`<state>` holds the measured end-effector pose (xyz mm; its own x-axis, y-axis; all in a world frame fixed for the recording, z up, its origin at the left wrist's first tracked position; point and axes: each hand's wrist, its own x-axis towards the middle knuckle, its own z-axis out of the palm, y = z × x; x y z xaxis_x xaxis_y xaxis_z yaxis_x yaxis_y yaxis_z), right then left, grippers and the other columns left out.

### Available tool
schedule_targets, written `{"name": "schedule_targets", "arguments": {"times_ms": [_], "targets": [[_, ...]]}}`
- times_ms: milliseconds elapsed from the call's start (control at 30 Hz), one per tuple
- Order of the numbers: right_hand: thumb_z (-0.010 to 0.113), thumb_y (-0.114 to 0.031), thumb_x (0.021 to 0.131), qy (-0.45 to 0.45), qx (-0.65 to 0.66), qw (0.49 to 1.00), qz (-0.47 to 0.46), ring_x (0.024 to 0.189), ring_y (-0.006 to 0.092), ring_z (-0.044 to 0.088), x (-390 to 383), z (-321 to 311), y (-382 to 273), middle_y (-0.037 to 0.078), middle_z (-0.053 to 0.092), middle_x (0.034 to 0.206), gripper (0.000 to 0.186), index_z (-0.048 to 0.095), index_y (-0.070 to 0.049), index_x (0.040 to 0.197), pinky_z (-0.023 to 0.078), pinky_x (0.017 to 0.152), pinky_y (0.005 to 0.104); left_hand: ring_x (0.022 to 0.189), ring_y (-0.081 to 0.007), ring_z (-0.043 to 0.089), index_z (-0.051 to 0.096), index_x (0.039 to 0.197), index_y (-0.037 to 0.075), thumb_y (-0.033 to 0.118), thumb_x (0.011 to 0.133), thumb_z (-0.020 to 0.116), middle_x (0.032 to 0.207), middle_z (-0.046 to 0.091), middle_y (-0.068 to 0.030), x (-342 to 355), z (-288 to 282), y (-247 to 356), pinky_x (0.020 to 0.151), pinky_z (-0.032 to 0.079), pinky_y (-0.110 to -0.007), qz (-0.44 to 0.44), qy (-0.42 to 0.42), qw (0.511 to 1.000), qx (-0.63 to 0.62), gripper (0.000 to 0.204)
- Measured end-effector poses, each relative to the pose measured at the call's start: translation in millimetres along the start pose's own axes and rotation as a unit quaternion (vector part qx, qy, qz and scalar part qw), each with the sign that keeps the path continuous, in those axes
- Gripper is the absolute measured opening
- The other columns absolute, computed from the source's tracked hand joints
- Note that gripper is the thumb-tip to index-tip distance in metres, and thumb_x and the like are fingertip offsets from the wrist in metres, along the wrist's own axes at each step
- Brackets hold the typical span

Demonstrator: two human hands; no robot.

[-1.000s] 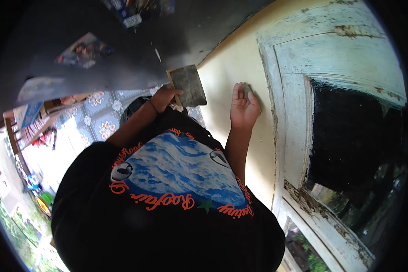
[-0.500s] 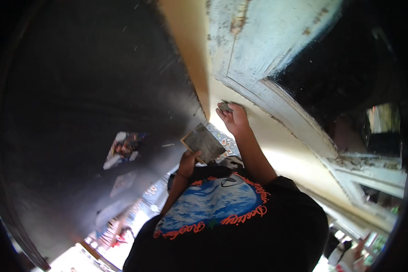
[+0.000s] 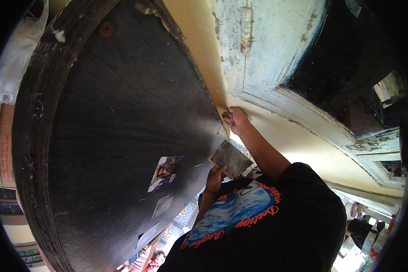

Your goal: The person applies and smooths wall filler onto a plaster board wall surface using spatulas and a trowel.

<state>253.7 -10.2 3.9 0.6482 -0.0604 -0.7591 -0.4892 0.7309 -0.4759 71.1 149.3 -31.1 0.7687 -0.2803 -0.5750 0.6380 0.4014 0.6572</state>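
Note:
My left hand is closed on the near edge of a square, flat, grey-faced board with a pale edge, its thumb lying on the face. The board is tilted in front of my body, beside the dark panel. My right hand reaches up to the cream wall, close to the corner by the dark panel's edge. Its fingers are closed round a small grey piece, mostly hidden by them; its exact kind cannot be made out.
On my left stands a large dark wooden panel, with a picture stuck on it. To the upper right is a worn white-painted frame with dark glass. A plastic bag hangs at the far left. Patterned floor shows below.
The view has turned, so more of the dark panel's outer edge shows. My right hand has shifted along the wall toward the corner and its wrist has turned. The left still holds the board.

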Motion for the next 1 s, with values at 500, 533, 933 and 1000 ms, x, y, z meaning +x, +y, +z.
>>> {"name": "schedule_targets", "arguments": {"times_ms": [500, 533, 933, 1000], "targets": [[0.049, -0.024, 0.081, -0.035, -0.313, 0.948, 0.042, 0.084, 0.0177, 0.053, 6.8, -132.5, 51.0, 0.005, 0.056, 0.09, 0.025, 0.052, -0.006, 0.099, 0.04, 0.076, 0.0355, 0.114, -0.0237, 0.04, 0.035, 0.122, 0.004, 0.019, 0.085, 0.047, 0.121, 0.043, -0.009, 21.0, -5.6, -9.0, 0.096, 0.031, -0.04, 0.022, -0.094, 0.98, -0.172, 0.041], [0.049, -0.023, 0.082, -0.058, -0.324, 0.943, 0.045, 0.081, 0.0195, 0.056, -11.7, -142.9, 51.2, 0.008, 0.058, 0.09, 0.029, 0.051, -0.004, 0.104, 0.043, 0.074, 0.0376, 0.114, -0.0237, 0.04, 0.035, 0.122, 0.004, 0.019, 0.085, 0.047, 0.121, 0.043, -0.009, 21.9, 2.8, -6.4, 0.096, 0.031, -0.04, 0.011, -0.1, 0.98, -0.17, 0.041], [0.052, -0.019, 0.081, -0.345, -0.281, 0.889, 0.11, 0.084, 0.0171, 0.058, -78.6, -174.2, 43.1, 0.01, 0.058, 0.099, 0.033, 0.051, -0.001, 0.109, 0.047, 0.073, 0.0291, 0.104, -0.0205, 0.048, 0.041, 0.116, 0.001, 0.021, 0.085, 0.05, 0.111, 0.05, -0.0095, 35.2, 55.6, -2.4, 0.089, 0.038, -0.035, -0.102, -0.174, 0.967, -0.154, 0.038], [0.051, -0.021, 0.082, -0.329, -0.35, 0.872, 0.099, 0.079, 0.0171, 0.058, -90.7, -177.4, 34.0, 0.011, 0.058, 0.097, 0.034, 0.051, -0.001, 0.109, 0.048, 0.071, 0.0295, 0.103, -0.0206, 0.05, 0.041, 0.116, 0.001, 0.022, 0.085, 0.049, 0.111, 0.051, -0.0101, 34.5, 58.9, -11.1, 0.088, 0.039, -0.034, -0.076, -0.147, 0.978, -0.125, 0.039]]}}
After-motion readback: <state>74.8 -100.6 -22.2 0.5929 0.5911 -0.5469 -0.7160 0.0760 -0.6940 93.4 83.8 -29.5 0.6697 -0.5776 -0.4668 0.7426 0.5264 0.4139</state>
